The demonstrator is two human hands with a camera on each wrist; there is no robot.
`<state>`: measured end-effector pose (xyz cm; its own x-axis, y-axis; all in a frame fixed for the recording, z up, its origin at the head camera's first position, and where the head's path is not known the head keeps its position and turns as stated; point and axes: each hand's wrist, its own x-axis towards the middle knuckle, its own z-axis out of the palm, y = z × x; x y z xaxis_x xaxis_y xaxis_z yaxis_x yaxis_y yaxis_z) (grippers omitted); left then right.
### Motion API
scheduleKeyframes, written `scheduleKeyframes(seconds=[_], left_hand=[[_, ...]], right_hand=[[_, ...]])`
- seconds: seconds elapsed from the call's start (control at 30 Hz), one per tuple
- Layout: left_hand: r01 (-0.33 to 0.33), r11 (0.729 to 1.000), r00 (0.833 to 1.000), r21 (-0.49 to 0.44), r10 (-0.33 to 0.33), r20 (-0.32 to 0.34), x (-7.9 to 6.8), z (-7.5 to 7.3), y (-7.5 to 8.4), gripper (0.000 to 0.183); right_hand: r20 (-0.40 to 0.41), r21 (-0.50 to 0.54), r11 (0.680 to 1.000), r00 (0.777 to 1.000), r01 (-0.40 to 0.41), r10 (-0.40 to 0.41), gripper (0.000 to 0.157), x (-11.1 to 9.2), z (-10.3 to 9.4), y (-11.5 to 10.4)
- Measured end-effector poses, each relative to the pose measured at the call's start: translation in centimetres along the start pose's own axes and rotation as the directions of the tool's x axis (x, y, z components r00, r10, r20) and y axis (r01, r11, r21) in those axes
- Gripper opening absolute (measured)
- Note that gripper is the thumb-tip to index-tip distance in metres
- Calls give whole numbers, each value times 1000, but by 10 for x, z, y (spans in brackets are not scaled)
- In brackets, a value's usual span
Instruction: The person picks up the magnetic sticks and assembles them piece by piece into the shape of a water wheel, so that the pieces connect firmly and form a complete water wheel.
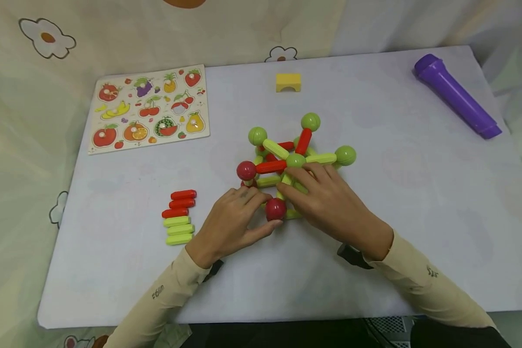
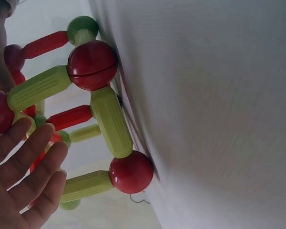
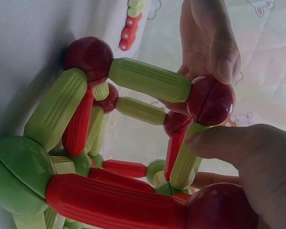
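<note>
A ball-and-stick frame [image 1: 271, 167] of red and green balls joined by red and light green sticks stands on the table. My left hand [image 1: 235, 221] holds a red ball [image 1: 276, 209] at the frame's near corner, thumb in front and fingers behind. From the right, my right hand [image 1: 332, 208] pinches a light green stick [image 3: 185, 164] just beside that ball; its thumb [image 3: 224, 143] shows on the stick in the right wrist view. The ball meets the stick's end there. Below, another light green stick [image 3: 148, 78] links this ball to a lower red ball [image 3: 89, 59].
Several loose red sticks [image 1: 183, 194] and light green sticks [image 1: 180, 239] lie in a column left of my left hand. A fruit puzzle board [image 1: 148, 110] is at the far left, a yellow arch block [image 1: 288, 82] at the back, and a purple tube [image 1: 457, 95] at the far right.
</note>
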<state>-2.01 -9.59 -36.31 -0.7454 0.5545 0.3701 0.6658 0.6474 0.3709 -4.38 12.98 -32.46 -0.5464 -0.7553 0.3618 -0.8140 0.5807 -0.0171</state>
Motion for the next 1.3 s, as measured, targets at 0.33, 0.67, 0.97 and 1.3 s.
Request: scheduleKeyframes(seconds=[0.33, 0.67, 0.97, 1.3], left_hand=[[60, 998, 998, -9, -60, -3, -10, -18, -9, 38], [384, 916, 923, 111, -379, -66, -46, -62, -54, 19], [364, 929, 928, 71, -368, 64, -54, -35, -36, 30], [234, 963, 942, 133, -259, 214, -19, 16, 4, 33]], right_hand=[[-122, 208, 962, 971, -178, 206, 48, -17, -29, 36], [320, 480, 680, 833, -554, 452, 59, -57, -3, 91], [352, 579, 607, 839, -544, 415, 31, -59, 42, 95], [385, 587, 568, 816, -577, 432, 34, -60, 45, 91]])
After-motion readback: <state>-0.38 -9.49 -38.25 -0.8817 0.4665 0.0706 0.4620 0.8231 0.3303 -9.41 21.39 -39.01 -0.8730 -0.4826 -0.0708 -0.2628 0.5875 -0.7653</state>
